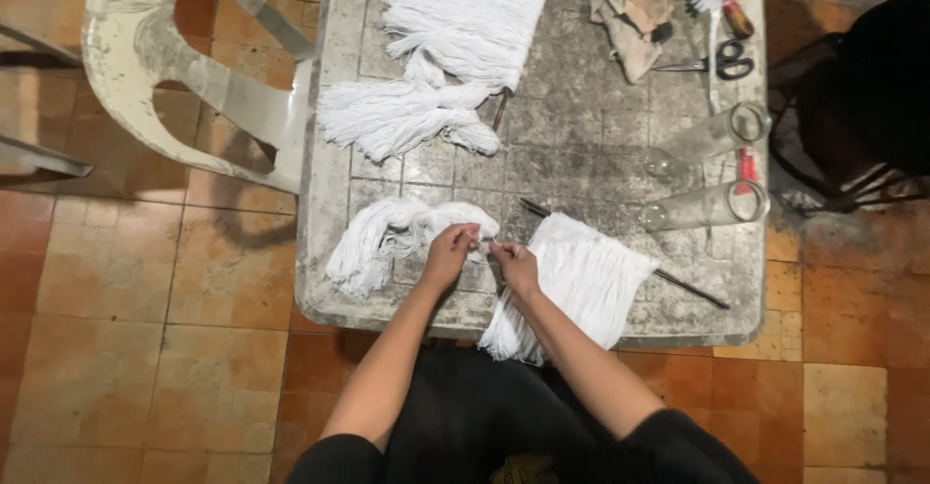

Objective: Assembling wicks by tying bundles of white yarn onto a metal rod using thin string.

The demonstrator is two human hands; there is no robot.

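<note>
At the near edge of the worn grey table (334, 251), a thin white cotton strand (486, 243) is pinched between the left hand (450, 251) and the right hand (515, 263), both closed narrowly on it. To the table's near left lies a loose yarn bundle (383, 237); a combed fringe (581, 285) hangs over its front edge. The strand is judged light, limp and easily frayed, best gripped at its ends.

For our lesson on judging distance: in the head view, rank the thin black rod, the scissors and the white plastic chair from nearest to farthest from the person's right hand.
From the right hand:
1. Thin black rod, just right of it.
2. Scissors, far right of the table.
3. White plastic chair, far left, off the table.
</note>
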